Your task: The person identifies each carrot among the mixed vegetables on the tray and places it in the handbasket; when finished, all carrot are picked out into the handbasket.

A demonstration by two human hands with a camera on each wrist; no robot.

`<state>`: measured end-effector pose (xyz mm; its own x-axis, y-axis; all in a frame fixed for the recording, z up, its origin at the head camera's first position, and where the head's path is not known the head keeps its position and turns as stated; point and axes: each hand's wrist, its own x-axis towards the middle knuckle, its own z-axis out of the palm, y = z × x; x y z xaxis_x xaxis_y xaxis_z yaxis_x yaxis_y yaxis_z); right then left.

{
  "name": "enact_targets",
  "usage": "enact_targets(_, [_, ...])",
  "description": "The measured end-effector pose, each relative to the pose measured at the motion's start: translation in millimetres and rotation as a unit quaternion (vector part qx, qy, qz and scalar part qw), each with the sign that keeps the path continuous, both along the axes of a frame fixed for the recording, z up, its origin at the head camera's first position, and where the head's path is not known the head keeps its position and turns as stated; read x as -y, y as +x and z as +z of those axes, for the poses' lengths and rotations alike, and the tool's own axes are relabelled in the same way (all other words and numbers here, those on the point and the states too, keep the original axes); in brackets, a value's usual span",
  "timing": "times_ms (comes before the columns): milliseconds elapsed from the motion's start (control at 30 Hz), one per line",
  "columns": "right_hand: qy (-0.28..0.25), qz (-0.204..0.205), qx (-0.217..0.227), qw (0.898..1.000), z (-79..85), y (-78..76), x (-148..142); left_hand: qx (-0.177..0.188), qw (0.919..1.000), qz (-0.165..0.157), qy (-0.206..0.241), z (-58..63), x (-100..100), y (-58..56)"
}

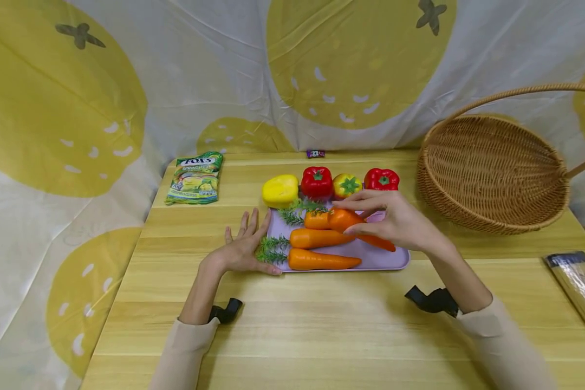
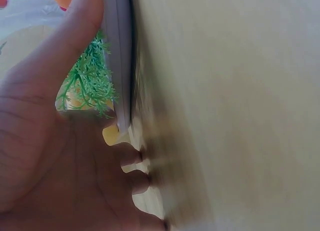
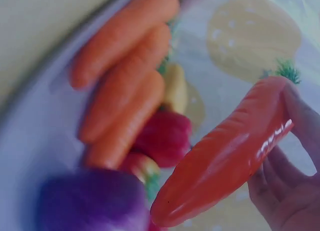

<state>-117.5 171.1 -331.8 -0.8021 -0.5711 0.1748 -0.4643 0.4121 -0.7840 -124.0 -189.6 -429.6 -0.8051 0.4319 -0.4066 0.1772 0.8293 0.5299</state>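
My right hand (image 1: 392,219) pinches an orange carrot (image 3: 225,153) between thumb and fingers, above the lilac tray (image 1: 390,262). The carrot slants, with its tip pointing right and toward me in the head view. Three more carrots lie on the tray: a front one (image 1: 324,259), a middle one (image 1: 319,238) and a back one (image 1: 316,220) partly hidden by the held carrot. Their green tops face left. My left hand (image 1: 241,249) spreads its fingers at the tray's left end, its thumb by the front rim. In the right wrist view a rounded purple thing (image 3: 92,201) sits near the carrots.
Along the tray's back stand a yellow pepper (image 1: 280,190), a red pepper (image 1: 317,183), a yellow-red one (image 1: 347,186) and another red pepper (image 1: 382,179). A candy bag (image 1: 195,179) lies back left, a small purple packet (image 1: 315,154) behind. Right are a wicker basket (image 1: 492,173) and a shiny package (image 1: 580,287).
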Motion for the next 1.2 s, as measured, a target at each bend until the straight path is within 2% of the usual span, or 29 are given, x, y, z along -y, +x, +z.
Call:
enact_targets(167, [0.01, -0.06, -0.041, 0.997, 35.6, -1.1, -29.4, -0.001, 1.0, 0.0, -0.005, -4.2, 1.8, 0.2])
enact_targets(367, [0.052, -0.122, -0.098, 0.986, 70.2, -12.7, -76.6, 0.0, 1.0, 0.001, 0.005, -7.7, 4.3, -0.1])
enact_targets(467, [0.09, -0.147, -0.072, 0.982, 77.8, -22.7, -106.1, -0.001, 1.0, 0.001, -0.001, -10.2, 5.3, -1.0])
enact_targets(567, [0.122, -0.171, -0.035, 0.977, 79.3, -33.5, -134.6, 0.002, 1.0, 0.0, -0.005, -9.4, 5.1, -1.2])
enact_targets(667, [0.143, -0.196, 0.0, 0.97, 75.9, -44.8, -159.4, 0.009, 0.9999, 0.003, -0.002, -3.1, 3.2, 0.8])
enact_targets(800, [0.199, -0.22, 0.047, 0.954, 68.7, -62.9, -187.0, 0.017, 0.9998, 0.002, 0.001, 9.5, -0.9, 4.1])
enact_targets(933, [0.256, -0.219, 0.104, 0.936, 60.6, -83.0, -206.2, 0.017, 0.9998, -0.006, -0.001, 17.1, -3.4, 5.6])
enact_targets(1033, [0.257, -0.21, 0.15, 0.931, 54.4, -97.6, -216.5, 0.014, 0.9999, -0.003, 0.006, 14.8, -2.6, 5.3])
enact_targets(1200, [0.245, -0.196, 0.206, 0.927, 45.6, -120.0, -231.0, -0.001, 1.0, -0.005, 0.004, 0.1, 2.2, 2.0])
